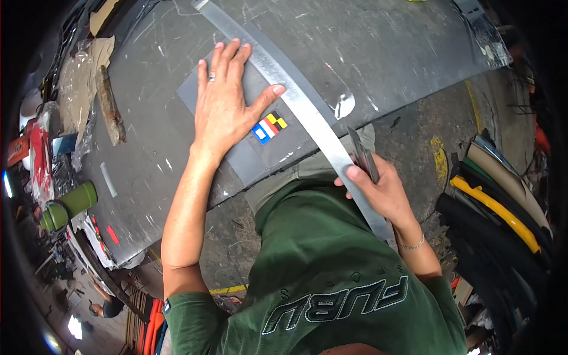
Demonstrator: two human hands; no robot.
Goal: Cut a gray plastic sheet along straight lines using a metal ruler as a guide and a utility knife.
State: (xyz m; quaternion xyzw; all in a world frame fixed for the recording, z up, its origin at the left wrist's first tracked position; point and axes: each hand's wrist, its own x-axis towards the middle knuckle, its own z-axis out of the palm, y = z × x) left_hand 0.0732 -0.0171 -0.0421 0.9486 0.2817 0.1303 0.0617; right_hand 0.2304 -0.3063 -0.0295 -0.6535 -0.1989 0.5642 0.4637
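My left hand (223, 103) lies flat with its fingers spread on a dark grey sheet (244, 164). Its thumb tip and some fingertips meet the edge of a long metal ruler (305, 112), which crosses the sheet diagonally. My right hand (381, 186) grips the ruler's near end, thumb on top, beyond the table edge. The same hand also holds a dark utility knife (368, 158), its tip pointing away from me. Beside my left thumb, a small patch of coloured blocks (270, 128) in blue, white, red, yellow and black sits on the sheet.
The scratched dark table (160, 160) ends just before my body. A green bottle (71, 206) lies at its left edge, near brown paper and clear plastic (80, 89). A whitish scrap (344, 106) lies right of the sheet. Rolls of material (497, 207) are stacked on the right.
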